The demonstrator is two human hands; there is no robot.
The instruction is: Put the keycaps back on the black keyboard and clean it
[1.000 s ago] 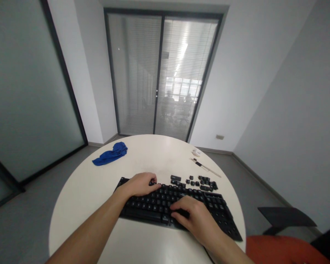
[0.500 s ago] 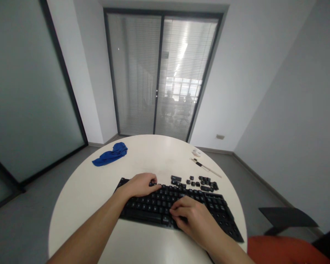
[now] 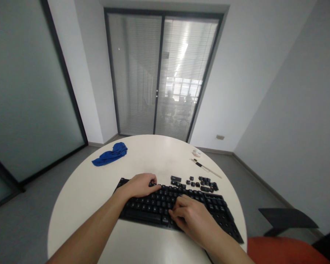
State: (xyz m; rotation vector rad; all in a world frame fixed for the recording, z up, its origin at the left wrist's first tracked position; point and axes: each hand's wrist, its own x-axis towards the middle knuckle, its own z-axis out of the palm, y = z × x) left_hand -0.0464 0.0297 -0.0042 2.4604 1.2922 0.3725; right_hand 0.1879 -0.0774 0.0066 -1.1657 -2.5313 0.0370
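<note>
A black keyboard (image 3: pixel 143 216) lies near the front of the table, with key positions at its right end that look bare of caps. My left hand (image 3: pixel 141 185) is closed on its far edge, thumb on the top row and fingers curled behind. Over the lower middle keys, my right hand (image 3: pixel 191 216) has its fingers bent and pressed together, the tips touching the keyboard; whatever they pinch is hidden. Several loose black keycaps (image 3: pixel 205 180) lie just behind the keyboard, among them a longer keycap (image 3: pixel 176 178).
On the round white table (image 3: pixel 79 205), a crumpled blue cloth (image 3: pixel 111 154) lies at the far left. A thin stick-like brush (image 3: pixel 207 168) and a small whitish item (image 3: pixel 196 153) rest at the far right. A red chair seat (image 3: pixel 280 251) stands to the right of the table.
My right hand's fingers have curled in more and shifted slightly over the same keys. My left hand keeps its grip on the keyboard's far edge.
</note>
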